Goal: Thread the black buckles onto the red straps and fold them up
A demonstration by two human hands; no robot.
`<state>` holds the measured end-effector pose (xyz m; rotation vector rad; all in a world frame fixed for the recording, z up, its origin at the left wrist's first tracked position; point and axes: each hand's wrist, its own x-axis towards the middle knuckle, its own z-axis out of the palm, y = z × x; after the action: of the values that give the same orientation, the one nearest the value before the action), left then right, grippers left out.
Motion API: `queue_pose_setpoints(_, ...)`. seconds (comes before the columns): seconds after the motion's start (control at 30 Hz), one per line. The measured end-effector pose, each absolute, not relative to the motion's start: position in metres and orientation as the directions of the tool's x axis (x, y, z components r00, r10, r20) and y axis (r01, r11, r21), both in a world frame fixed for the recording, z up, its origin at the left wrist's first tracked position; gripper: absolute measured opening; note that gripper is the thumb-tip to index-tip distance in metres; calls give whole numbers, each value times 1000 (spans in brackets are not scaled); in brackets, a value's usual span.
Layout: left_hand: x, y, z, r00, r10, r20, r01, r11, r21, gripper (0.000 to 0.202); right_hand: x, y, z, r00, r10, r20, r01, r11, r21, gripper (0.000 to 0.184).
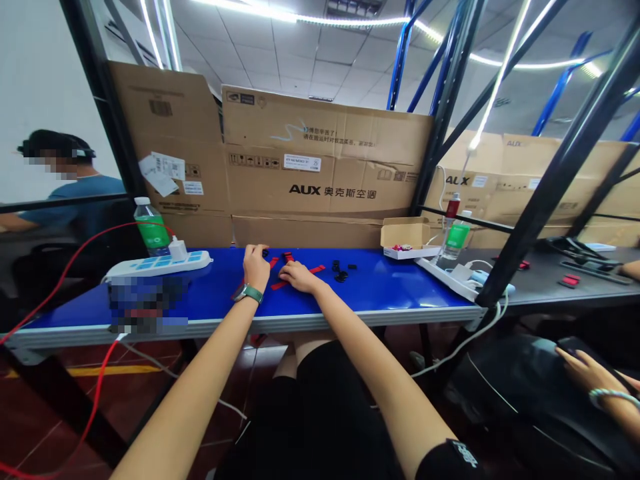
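My left hand (257,265), with a green-banded watch on its wrist, is over the blue tabletop with its fingers curled. A small black piece (265,253) shows at its fingertips. My right hand (297,275) is close by on the right, its fingers bent down onto the red strips. One red strip (317,269) sticks out to its right, and another red strip (279,285) lies under its near side. Between the hands and just beyond them is a small red bundle (288,257). Several small black parts (341,275) lie to the right.
A power strip (150,265) and a green-labelled bottle (153,227) stand at the left. An open cardboard box (406,235) with small items is at the back right, near another power strip (447,278). Cardboard panels (325,160) back the table. Other people sit on both sides.
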<state>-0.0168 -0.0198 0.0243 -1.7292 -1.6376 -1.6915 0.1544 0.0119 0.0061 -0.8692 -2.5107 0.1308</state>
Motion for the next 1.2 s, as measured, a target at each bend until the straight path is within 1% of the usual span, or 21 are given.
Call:
queue_pose_setpoints(0.13, -18, -16, 22, -332, 513, 792, 744, -374, 554, 38, 153, 0, 8, -706, 612, 356, 566, 790, -237, 22)
queue_pose_setpoints(0.23, -19, -14, 19, -326, 532, 781, 707, -411, 575, 33, 149, -3, 8, -694, 634, 342, 576, 774, -264, 20)
queue_pose_setpoints(0.33, -21, -12, 18, -316, 515, 797, 706, -434, 560, 29, 147, 1, 7, -646, 638, 420, 519, 770, -371, 13)
queue_pose_setpoints(0.4, -21, -11, 17, -328, 483, 812, 707, -444, 550, 27, 148, 5, 6, -605, 632, 485, 421, 770, -479, 7)
queue_pose_setpoints(0.47, -21, -11, 18, -336, 473, 814, 695, -460, 553, 26, 149, 9, 6, -546, 631, 551, 325, 766, -555, 4)
queue_pose_setpoints(0.53, -21, -10, 18, -318, 499, 806, 671, -482, 564, 25, 151, 13, 7, -454, 651, 608, 283, 752, -595, 12)
queue_pose_setpoints(0.6, -20, -9, 19, -258, 566, 783, 636, -510, 579, 22, 154, 17, 8, -346, 696, 629, 294, 718, -631, 21)
queue_pose_setpoints(0.7, -20, -8, 18, -125, 676, 726, 561, -555, 614, 18, 159, 20, 8, -270, 775, 572, 349, 632, -692, 27)
queue_pose_setpoints(0.77, -19, -8, 18, -60, 704, 708, 529, -579, 621, 21, 161, 22, 7, -282, 796, 536, 351, 606, -714, 27)
queue_pose_setpoints(0.9, -18, -7, 18, 2, 697, 717, 518, -614, 595, 25, 160, 27, 5, -308, 799, 517, 310, 598, -739, 19)
queue_pose_setpoints(1.07, -17, -7, 17, 64, 681, 730, 509, -651, 563, 27, 160, 32, 4, -288, 797, 531, 285, 601, -746, 16)
queue_pose_setpoints(1.2, -15, -7, 17, 75, 682, 727, 444, -676, 588, 23, 164, 33, 6, -310, 787, 534, 258, 610, -749, 10)
